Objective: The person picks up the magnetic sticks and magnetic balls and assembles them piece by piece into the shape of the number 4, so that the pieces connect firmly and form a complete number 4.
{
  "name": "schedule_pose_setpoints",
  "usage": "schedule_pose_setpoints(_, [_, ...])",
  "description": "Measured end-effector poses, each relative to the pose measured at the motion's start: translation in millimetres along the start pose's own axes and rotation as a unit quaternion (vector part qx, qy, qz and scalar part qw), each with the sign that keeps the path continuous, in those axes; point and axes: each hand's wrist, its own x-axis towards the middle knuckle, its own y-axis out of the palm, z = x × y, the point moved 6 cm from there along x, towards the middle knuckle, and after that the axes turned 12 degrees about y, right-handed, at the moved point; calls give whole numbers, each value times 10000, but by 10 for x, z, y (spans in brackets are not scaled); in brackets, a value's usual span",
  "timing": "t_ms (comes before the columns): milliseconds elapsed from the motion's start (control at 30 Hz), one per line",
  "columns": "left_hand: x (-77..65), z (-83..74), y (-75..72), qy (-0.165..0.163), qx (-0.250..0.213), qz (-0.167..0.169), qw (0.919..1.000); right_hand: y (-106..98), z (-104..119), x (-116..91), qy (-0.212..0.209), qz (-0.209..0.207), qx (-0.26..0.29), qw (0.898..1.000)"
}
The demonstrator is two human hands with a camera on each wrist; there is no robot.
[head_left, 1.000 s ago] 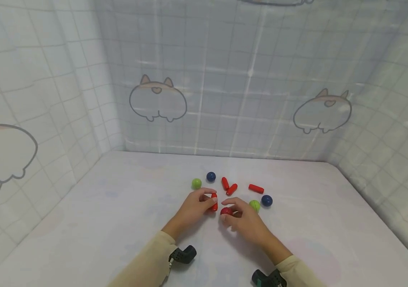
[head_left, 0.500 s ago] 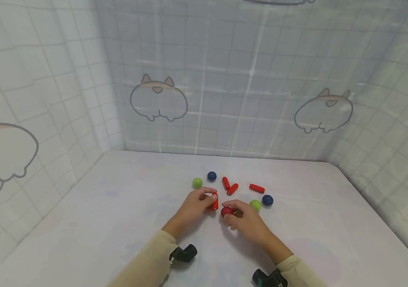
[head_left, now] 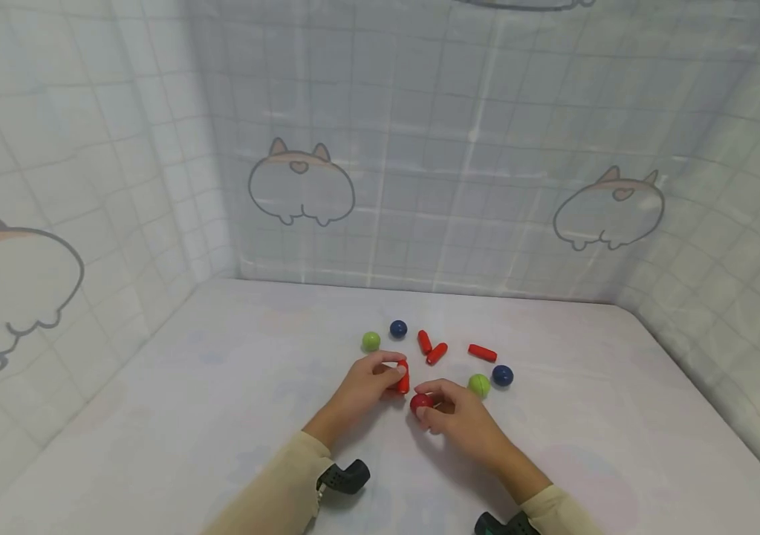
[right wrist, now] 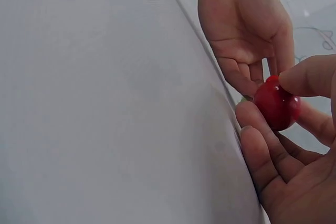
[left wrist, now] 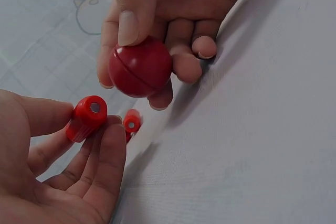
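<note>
My left hand (head_left: 362,386) pinches a red plastic rod (left wrist: 86,118) between thumb and fingers; a small silver metal disc shows in the rod's end, in the left wrist view. My right hand (head_left: 463,420) holds a dark red ball (left wrist: 140,67) with a seam line around it, thumb on one side and fingers on the other. Rod and ball are close together but apart, just above the table. In the right wrist view, the ball (right wrist: 275,106) hides most of the rod.
Beyond the hands lie two touching red rods (head_left: 437,354), another red rod (head_left: 483,353), a blue ball (head_left: 398,329) and a green ball (head_left: 371,341). By the right hand are a second green ball (head_left: 479,385) and blue ball (head_left: 503,375). Patterned curtains (head_left: 420,148) surround the white table (head_left: 252,357).
The right hand with the red ball has lowered slightly toward the table's near side. The left hand keeps its pinch on the rod. The whole view has shifted a little.
</note>
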Motion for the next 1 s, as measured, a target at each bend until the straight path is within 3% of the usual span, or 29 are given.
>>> schedule_pose_setpoints(400, [-82, -19, 88, 17, -402, -99, 9991, 10, 7, -5, 62, -111, 39, 9999])
schedule_pose_setpoints(1000, [-110, -68, 149, 79, -146, -245, 9996, 25, -21, 2, 106, -80, -43, 9999])
